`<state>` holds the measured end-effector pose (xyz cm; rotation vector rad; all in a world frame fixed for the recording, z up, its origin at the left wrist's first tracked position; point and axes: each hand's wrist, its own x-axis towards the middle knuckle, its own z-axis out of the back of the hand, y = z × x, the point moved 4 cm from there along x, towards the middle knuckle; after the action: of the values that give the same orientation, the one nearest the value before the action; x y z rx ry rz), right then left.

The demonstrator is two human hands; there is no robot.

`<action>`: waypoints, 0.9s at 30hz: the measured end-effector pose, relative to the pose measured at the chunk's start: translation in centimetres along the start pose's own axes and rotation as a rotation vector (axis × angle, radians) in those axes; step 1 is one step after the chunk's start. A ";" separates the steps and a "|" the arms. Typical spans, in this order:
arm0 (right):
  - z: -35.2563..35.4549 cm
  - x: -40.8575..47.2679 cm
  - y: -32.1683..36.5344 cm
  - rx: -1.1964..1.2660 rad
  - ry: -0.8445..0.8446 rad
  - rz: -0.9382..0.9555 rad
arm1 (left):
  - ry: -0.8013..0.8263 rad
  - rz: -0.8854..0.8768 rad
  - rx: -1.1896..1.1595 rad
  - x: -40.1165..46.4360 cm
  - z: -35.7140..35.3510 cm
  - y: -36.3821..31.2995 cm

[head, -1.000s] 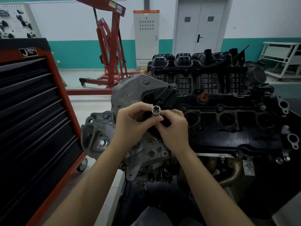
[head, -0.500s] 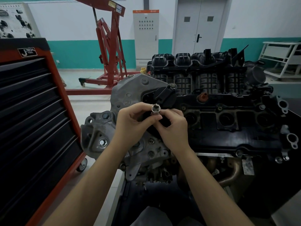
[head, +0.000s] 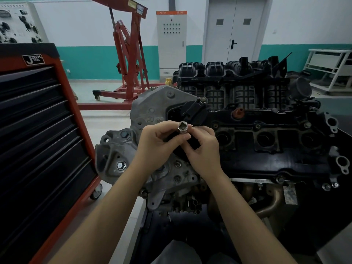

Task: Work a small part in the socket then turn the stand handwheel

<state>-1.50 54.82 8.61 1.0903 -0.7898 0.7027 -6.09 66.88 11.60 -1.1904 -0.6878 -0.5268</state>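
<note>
1. The left hand [head: 156,141] pinches a chrome socket [head: 182,128], its grip clamped on the barrel with thumb and fingers; the square drive hole faces the camera.
2. The right hand [head: 204,149] curls its fingers round a dark piece just beside the socket, at its 4 o'clock; what that piece is cannot be told.
3. The socket sits above the engine [head: 266,141], near the grey cover [head: 152,107] at 10 o'clock.
4. To do this well, I judge: keep the socket square and upright, steady it with both hands, and mate the parts without forcing.
5. Count: one socket, two hands, one engine, one red hoist [head: 129,60] at 11 o'clock, one tool cabinet [head: 38,130] at 9 o'clock.
</note>
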 end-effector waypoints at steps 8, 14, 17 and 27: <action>0.0 -0.2 -0.5 0.005 0.005 -0.086 | -0.038 -0.040 -0.004 -0.1 0.0 -0.4; 0.0 0.0 -0.1 0.024 0.013 -0.035 | -0.002 0.010 -0.099 -0.1 0.2 -0.1; 0.1 -0.1 -0.2 0.023 -0.011 -0.053 | -0.019 -0.017 -0.045 -0.1 0.1 -0.3; 0.1 -0.1 -0.1 0.037 0.020 -0.091 | 0.022 -0.016 -0.054 -0.1 -0.1 -0.4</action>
<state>-1.45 54.69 8.47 1.1442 -0.7079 0.6530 -6.45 66.62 11.77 -1.2291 -0.6679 -0.5739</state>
